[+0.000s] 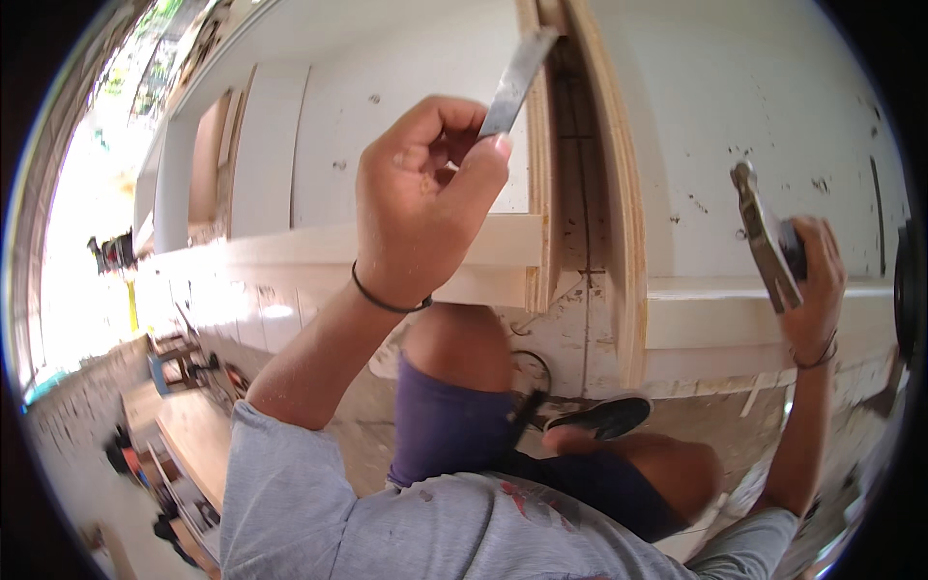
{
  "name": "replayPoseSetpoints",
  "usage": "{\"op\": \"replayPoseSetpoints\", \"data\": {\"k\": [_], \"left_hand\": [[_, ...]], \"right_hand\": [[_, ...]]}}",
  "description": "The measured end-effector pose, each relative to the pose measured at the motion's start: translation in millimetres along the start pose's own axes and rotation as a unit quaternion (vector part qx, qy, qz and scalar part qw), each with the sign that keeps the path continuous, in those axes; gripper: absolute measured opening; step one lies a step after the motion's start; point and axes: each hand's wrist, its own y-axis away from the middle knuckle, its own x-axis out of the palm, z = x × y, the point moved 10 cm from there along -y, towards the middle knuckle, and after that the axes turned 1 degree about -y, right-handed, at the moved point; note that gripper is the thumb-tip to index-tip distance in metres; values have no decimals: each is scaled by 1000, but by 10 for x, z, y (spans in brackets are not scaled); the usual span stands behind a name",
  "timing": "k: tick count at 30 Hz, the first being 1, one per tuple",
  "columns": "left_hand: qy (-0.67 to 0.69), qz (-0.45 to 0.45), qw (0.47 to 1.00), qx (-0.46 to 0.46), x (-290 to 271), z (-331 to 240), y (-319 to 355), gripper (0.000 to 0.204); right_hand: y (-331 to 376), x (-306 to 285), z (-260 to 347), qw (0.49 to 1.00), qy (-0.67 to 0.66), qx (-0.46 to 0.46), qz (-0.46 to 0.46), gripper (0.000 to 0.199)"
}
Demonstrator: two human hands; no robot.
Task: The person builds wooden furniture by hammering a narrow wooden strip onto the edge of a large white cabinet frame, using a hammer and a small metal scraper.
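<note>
My left hand is closed, pinching a flat metal strip between thumb and fingers. The strip slants up to the right, and its far end overlaps the top of a plywood edge; whether it touches the wood I cannot tell. Off to the right, my right hand grips a hammer with a worn metal head. The hammer is held up over a white panel, and the hand covers most of its handle.
A second plywood edge runs alongside the first, with a narrow gap between them. Pale wooden rails cross below the panels. My bent legs and a dark shoe are underneath. A wooden workbench with tools stands at lower left.
</note>
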Motion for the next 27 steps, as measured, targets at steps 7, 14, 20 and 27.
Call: {"op": "replayPoseSetpoints", "data": {"k": [7,14,20,27], "left_hand": [[-73,-195,976,-60,-296,79,1126,10],[-75,-304,948,-52,-145,263,1543,9],[-122,-339,932,-49,26,365,1635,9],[-151,-371,916,16,77,288,1543,8]], "right_hand": [[49,128,-54,997,52,36,42,39],[12,231,57,997,47,31,60,30],[2,219,126,996,62,25,66,28],[-51,347,2,991,30,74,106,23]]}}
